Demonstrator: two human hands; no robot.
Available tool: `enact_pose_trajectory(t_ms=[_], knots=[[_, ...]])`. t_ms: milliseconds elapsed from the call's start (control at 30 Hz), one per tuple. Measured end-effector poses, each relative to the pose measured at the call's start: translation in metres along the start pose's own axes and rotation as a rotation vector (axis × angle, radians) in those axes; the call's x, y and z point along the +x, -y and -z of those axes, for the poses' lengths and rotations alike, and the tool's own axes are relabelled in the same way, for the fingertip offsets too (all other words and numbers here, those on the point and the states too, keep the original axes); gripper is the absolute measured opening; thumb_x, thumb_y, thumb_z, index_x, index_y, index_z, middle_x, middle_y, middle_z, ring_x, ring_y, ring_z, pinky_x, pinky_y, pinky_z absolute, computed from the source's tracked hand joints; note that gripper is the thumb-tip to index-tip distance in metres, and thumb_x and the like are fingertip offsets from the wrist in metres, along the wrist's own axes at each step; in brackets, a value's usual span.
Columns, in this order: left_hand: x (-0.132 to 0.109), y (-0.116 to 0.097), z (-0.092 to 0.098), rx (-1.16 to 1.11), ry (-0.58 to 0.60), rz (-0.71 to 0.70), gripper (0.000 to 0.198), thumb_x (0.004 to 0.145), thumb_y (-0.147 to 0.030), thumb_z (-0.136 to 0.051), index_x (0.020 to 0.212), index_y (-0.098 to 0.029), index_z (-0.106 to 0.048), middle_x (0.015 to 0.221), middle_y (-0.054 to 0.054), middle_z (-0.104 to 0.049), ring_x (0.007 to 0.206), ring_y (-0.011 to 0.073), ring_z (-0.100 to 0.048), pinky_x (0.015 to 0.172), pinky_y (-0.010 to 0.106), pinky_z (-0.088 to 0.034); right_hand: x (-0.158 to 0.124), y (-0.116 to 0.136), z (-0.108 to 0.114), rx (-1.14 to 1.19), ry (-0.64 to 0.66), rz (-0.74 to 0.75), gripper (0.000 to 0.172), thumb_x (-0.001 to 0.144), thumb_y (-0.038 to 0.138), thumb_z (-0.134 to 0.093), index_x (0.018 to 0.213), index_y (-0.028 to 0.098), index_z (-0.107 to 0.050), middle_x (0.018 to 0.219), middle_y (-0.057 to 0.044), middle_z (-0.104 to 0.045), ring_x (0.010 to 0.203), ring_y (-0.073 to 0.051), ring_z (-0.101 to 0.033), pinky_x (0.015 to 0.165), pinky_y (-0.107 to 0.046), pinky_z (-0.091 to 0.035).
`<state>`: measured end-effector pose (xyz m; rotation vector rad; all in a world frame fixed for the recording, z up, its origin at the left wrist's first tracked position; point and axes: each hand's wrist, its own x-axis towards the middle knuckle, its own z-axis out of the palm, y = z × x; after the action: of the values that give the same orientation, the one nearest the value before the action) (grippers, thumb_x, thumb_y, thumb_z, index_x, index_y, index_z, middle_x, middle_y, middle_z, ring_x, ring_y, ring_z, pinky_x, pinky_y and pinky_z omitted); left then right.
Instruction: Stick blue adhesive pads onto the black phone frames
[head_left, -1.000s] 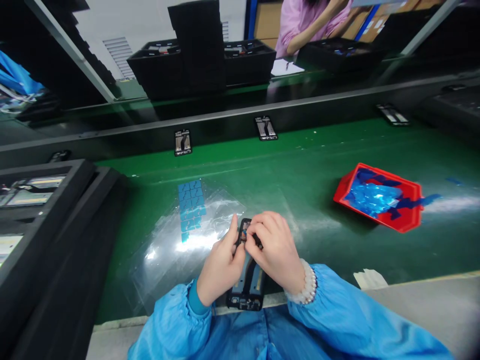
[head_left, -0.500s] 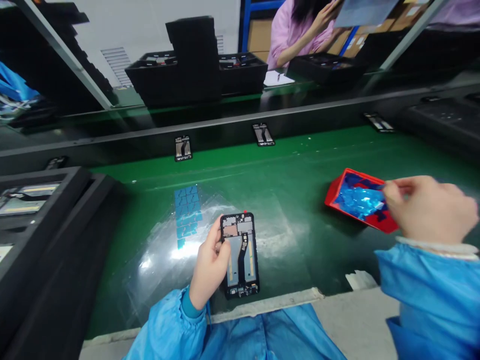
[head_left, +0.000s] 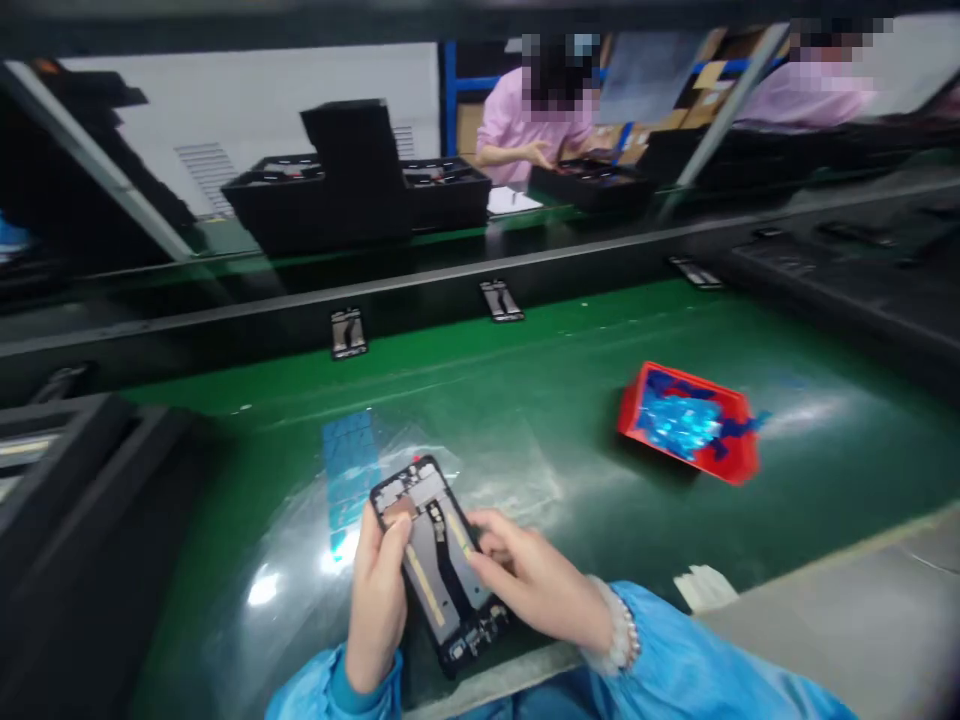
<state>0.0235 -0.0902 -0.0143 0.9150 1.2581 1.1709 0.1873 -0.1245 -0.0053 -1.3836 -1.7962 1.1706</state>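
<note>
An open phone mid-frame with its screen is tilted in front of me, inner side up. A black flex cable runs down its metal back. My left hand grips its upper left edge, thumb on top. At the right edge, my right hand has its thumb and fingers closed on the phone frame. Beyond my left hand, a clear sheet with blue stickers lies on the green bench. A red bin of crumpled blue film pieces stands to the right.
Several similar phone frames, one of them here, lie along the bench's back edge. Black foam trays are stacked at the left; another black tray sits at the far right. Across the bench, a person in pink handles something over a black box.
My right hand has come from the red bin to the phone frame's right edge. The phone frame has turned, its top leaning left. The camera view has shifted.
</note>
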Motion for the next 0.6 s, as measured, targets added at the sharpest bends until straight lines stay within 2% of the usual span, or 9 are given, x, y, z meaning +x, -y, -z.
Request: enact_pose_trajectory(t_ms=[100, 233, 367, 500, 600], knots=[[0.003, -0.006, -0.002, 0.03, -0.026, -0.03, 0.022, 0.081, -0.034, -0.056, 0.098, -0.019, -0.059, 0.089, 0.001, -0.066, 0.085, 0.0169, -0.061, 0.075, 0.025, -0.047, 0.001, -0.003, 0.003, 0.068, 0.091, -0.045, 0.026, 0.092, 0.031, -0.038, 0.113, 0.018, -0.047, 0.062, 0.004, -0.05, 0.054, -0.011, -0.05, 0.051, -0.022, -0.04], [0.009, -0.013, -0.002, 0.056, -0.032, -0.078, 0.016, 0.078, -0.028, -0.059, 0.089, -0.017, -0.061, 0.084, 0.001, -0.066, 0.08, 0.015, -0.06, 0.074, 0.024, -0.046, 0.003, -0.007, 0.016, -0.031, 0.113, -0.019, 0.031, 0.093, 0.033, -0.036, 0.12, 0.021, -0.042, 0.065, 0.003, -0.053, 0.057, -0.012, -0.052, 0.052, -0.024, -0.04], [0.011, -0.016, -0.002, 0.033, -0.011, -0.044, 0.012, 0.073, -0.026, -0.064, 0.078, -0.016, -0.059, 0.071, -0.002, -0.061, 0.068, 0.0122, -0.058, 0.064, 0.021, -0.045, 0.0, -0.005, 0.019, -0.128, 0.122, 0.011, 0.033, 0.093, 0.032, -0.035, 0.124, 0.023, -0.041, 0.068, 0.002, -0.057, 0.058, -0.013, -0.055, 0.053, -0.025, -0.042], [0.011, -0.014, 0.001, 0.05, -0.033, -0.016, 0.026, 0.066, -0.025, -0.07, 0.06, -0.017, -0.046, 0.052, -0.009, -0.043, 0.05, 0.0064, -0.044, 0.049, 0.016, -0.037, -0.004, -0.002, 0.028, -0.183, 0.14, 0.057, 0.035, 0.093, 0.029, -0.036, 0.127, 0.023, -0.041, 0.077, 0.001, -0.064, 0.057, -0.013, -0.058, 0.053, -0.024, -0.043], [0.011, -0.013, 0.004, 0.081, -0.046, 0.008, 0.029, 0.067, -0.03, -0.07, 0.06, -0.016, -0.046, 0.051, -0.008, -0.044, 0.049, 0.0071, -0.047, 0.049, 0.017, -0.039, 0.007, 0.002, 0.043, -0.173, 0.194, 0.124, 0.034, 0.092, 0.026, -0.039, 0.125, 0.023, -0.046, 0.089, -0.001, -0.067, 0.062, -0.012, -0.06, 0.06, -0.024, -0.047]])
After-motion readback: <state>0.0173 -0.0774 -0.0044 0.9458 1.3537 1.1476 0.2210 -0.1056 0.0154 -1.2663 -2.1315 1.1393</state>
